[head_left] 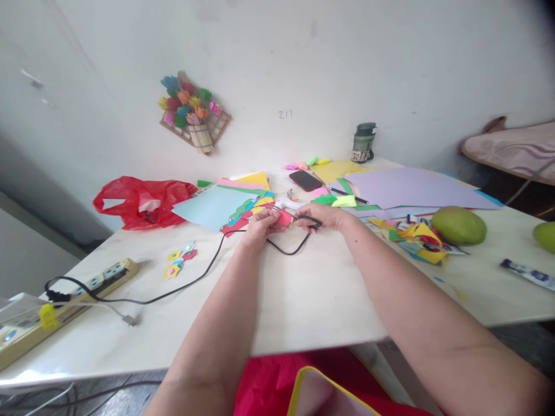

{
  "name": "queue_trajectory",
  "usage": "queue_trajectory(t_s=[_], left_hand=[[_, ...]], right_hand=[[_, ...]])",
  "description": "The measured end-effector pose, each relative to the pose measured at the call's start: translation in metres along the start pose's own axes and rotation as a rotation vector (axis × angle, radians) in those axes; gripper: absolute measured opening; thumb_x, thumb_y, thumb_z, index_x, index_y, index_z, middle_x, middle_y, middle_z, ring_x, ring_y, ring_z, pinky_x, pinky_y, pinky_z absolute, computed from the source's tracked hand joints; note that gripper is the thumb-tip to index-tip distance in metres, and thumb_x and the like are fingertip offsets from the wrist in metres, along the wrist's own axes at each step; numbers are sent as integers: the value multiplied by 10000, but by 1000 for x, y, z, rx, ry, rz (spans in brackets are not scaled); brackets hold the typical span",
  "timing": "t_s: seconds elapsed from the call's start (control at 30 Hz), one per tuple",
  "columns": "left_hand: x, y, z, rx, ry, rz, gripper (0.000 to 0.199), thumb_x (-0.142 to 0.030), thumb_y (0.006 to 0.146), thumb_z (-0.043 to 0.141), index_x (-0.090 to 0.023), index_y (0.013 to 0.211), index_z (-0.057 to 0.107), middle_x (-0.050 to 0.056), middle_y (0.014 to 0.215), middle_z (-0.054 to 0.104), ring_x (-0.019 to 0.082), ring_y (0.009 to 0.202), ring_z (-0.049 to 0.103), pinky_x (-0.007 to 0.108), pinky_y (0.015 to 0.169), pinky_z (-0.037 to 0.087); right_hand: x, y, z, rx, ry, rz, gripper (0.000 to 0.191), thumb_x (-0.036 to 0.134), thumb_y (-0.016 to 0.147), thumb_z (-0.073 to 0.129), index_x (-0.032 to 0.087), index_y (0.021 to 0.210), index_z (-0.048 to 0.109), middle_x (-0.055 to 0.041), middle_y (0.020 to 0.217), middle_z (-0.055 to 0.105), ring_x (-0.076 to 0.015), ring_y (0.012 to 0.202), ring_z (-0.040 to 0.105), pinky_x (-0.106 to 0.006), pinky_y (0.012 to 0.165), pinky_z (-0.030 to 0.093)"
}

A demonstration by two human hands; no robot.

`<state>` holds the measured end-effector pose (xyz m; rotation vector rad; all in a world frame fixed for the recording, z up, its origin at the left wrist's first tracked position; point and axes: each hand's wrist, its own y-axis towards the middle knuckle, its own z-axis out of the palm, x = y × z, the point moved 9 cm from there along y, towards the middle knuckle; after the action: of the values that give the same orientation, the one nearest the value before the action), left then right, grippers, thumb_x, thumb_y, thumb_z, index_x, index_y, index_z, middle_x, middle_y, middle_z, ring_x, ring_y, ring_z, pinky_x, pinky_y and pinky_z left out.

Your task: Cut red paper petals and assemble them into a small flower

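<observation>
Near the middle of the white table, my left hand pinches a small piece of red paper. My right hand is closed around the black handles of scissors, beside the red paper. The scissors' blades are hard to make out between the hands. A black cable runs from the left and loops below both hands. Cut strips of coloured paper lie just behind my left hand, next to a light blue sheet.
A power strip, a red plastic bag and small paper flowers are at left. Behind are a phone and a green bottle. Purple paper, paper scraps, a green mango and a tube lie right.
</observation>
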<state>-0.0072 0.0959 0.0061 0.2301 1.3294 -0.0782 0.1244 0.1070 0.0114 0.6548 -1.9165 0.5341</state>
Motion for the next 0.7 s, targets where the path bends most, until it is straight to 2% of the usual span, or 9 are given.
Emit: queue_trajectory(t_s=[0.3, 0.7], left_hand=[[-1, -1, 1, 1, -5, 12, 327, -351, 591, 811, -144, 683, 575, 0, 625, 628, 114, 550, 601, 262, 609, 524], [2, 0, 0, -14, 15, -4, 333, -365, 606, 804, -144, 715, 581, 10, 636, 645, 130, 555, 621, 272, 623, 517]], right_hand=[[-3, 3, -3, 3, 47, -20, 204, 341, 723, 680, 151, 726, 606, 9, 520, 580, -84, 404, 485, -202, 367, 329], [1, 0, 0, 11, 42, -5, 236, 355, 750, 662, 162, 675, 550, 13, 498, 569, -75, 390, 482, -192, 352, 314]])
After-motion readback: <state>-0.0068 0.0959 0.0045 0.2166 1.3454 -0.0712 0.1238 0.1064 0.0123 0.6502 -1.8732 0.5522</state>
